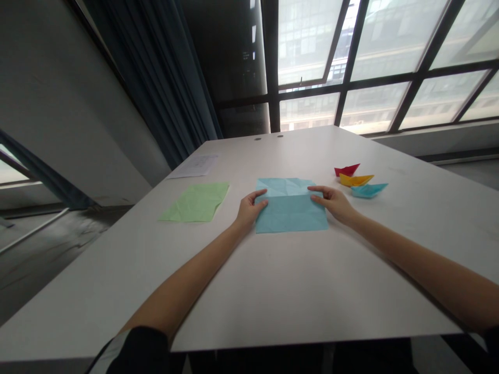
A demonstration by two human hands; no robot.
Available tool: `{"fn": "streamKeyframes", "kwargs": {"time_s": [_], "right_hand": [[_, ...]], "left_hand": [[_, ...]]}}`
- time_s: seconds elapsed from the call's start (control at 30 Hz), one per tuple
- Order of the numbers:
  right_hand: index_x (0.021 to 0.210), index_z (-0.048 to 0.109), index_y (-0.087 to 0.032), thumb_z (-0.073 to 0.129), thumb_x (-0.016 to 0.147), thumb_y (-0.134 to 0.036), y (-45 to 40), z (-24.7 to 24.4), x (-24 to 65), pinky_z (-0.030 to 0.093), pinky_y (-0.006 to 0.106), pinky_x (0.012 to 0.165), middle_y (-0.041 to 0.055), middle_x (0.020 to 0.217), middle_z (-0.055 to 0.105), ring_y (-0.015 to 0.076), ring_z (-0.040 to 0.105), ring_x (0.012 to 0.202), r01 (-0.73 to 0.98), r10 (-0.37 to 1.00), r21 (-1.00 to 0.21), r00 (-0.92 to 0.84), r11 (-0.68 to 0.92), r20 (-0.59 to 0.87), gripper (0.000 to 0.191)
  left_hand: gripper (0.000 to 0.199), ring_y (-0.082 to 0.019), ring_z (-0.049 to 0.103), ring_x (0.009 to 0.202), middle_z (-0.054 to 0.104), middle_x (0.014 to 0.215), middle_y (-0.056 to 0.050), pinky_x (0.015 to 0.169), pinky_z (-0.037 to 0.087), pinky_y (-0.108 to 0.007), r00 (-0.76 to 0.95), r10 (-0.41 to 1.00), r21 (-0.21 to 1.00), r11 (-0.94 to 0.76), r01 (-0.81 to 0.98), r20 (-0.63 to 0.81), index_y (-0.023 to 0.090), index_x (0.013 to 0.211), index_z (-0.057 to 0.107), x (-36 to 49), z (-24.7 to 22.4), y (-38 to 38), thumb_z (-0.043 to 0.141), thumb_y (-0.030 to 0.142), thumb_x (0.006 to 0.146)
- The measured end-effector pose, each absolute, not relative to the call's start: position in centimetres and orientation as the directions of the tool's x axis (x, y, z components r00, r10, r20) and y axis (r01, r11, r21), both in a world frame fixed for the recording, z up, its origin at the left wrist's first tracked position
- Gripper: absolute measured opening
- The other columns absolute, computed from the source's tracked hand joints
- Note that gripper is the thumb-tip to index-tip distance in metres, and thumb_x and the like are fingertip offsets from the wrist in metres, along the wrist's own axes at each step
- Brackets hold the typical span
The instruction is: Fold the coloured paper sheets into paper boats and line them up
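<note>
A light blue sheet of paper (291, 215) lies before me on the white table, with a crease running across it and its far part tilted up and lighter. At its left edge is my left hand (249, 206), thumb and forefinger pinching the paper near the crease. My right hand (331, 201) grips the opposite edge the same way, thumb below the crease and forefinger above it. Further right sit three folded paper boats: a red boat (346, 170), a yellow boat (356, 180) and a blue boat (368, 191).
Left of the blue sheet, a creased green sheet of paper (197, 202) lies flat. Behind it is a white printed page (195, 166) near the left edge of the table (249, 291). Dark blue curtains (163, 78) and large windows stand beyond the table.
</note>
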State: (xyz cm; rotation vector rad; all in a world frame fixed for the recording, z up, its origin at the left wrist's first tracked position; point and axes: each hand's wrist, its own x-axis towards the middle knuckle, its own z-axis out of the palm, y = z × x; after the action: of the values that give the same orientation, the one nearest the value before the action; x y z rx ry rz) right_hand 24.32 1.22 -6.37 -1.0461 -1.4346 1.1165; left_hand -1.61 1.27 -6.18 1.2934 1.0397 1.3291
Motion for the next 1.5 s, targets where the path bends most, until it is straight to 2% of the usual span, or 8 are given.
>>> {"fn": "streamKeyframes", "kwargs": {"time_s": [0.17,0.37,0.63,0.87,1.13,1.5], "right_hand": [[0.099,0.066,-0.019,0.073,0.060,-0.038,1.2,-6.3,24.3,0.047,0.025,0.061,0.0011,0.078,0.066,0.0118,0.057,0.065,0.023,0.981,-0.987,-0.113,0.160,0.157,0.044],[0.092,0.069,-0.021,0.075,0.058,-0.038,0.9,-5.9,23.9,0.047,0.024,0.056,-0.0005,0.071,0.067,0.0119,0.057,0.060,0.007,0.986,-0.989,-0.077,0.148,0.147,0.038],[0.090,0.068,-0.020,0.077,0.056,-0.034,0.5,-5.6,23.5,0.049,0.026,0.059,0.0010,0.073,0.069,0.0131,0.061,0.060,-0.175,0.992,-0.984,-0.107,0.043,0.063,0.038],[0.088,0.068,-0.019,0.076,0.057,-0.035,0.0,-5.5,23.1,0.048,0.026,0.056,0.0012,0.070,0.068,0.0130,0.060,0.058,-0.193,0.990,-0.981,-0.131,0.031,0.057,0.036],[0.082,0.068,-0.020,0.076,0.057,-0.036,0.4,-5.7,23.3,0.045,0.024,0.052,-0.0003,0.068,0.067,0.0109,0.057,0.056,-0.169,0.993,-0.982,-0.058,0.089,0.100,0.031],[0.083,0.068,-0.020,0.076,0.056,-0.036,0.5,-5.7,23.4,0.044,0.025,0.052,-0.0002,0.070,0.066,0.0110,0.056,0.056,-0.180,0.997,-0.981,-0.028,0.070,0.076,0.032]], "left_hand": [[0.061,-0.012,0.058,0.066,0.068,0.083,-0.005,0.068,0.047,-0.027,0.058,0.997,0.978,-0.041,-0.202,0.053,0.012,0.109,0.060,-1.5,-5.5,0.7,0.077,0.024,0.051],[0.057,-0.011,0.058,0.059,0.068,0.072,-0.004,0.059,0.048,-0.024,0.041,0.999,0.959,0.011,-0.285,0.001,0.012,0.104,0.063,-1.3,-5.4,0.6,0.078,0.020,0.050],[0.051,-0.014,0.062,0.064,0.069,0.075,-0.005,0.064,0.052,-0.029,0.037,0.996,0.899,0.094,-0.429,-0.086,0.013,0.099,0.064,-0.8,-4.8,0.2,0.077,0.013,0.050],[0.039,-0.014,0.063,0.063,0.069,0.073,-0.005,0.068,0.053,-0.030,0.067,0.992,0.891,0.123,-0.437,-0.104,0.013,0.091,0.066,-0.5,-4.7,0.0,0.075,0.011,0.054],[0.034,-0.014,0.062,0.058,0.067,0.066,-0.004,0.062,0.053,-0.029,0.033,0.990,0.902,0.141,-0.408,-0.140,0.012,0.090,0.066,-0.7,-4.5,0.1,0.072,0.008,0.057],[0.042,-0.015,0.062,0.057,0.067,0.068,-0.005,0.058,0.053,-0.028,0.032,0.985,0.882,0.168,-0.440,-0.172,0.012,0.100,0.062,-0.6,-4.5,0.1,0.070,0.007,0.059]]}}
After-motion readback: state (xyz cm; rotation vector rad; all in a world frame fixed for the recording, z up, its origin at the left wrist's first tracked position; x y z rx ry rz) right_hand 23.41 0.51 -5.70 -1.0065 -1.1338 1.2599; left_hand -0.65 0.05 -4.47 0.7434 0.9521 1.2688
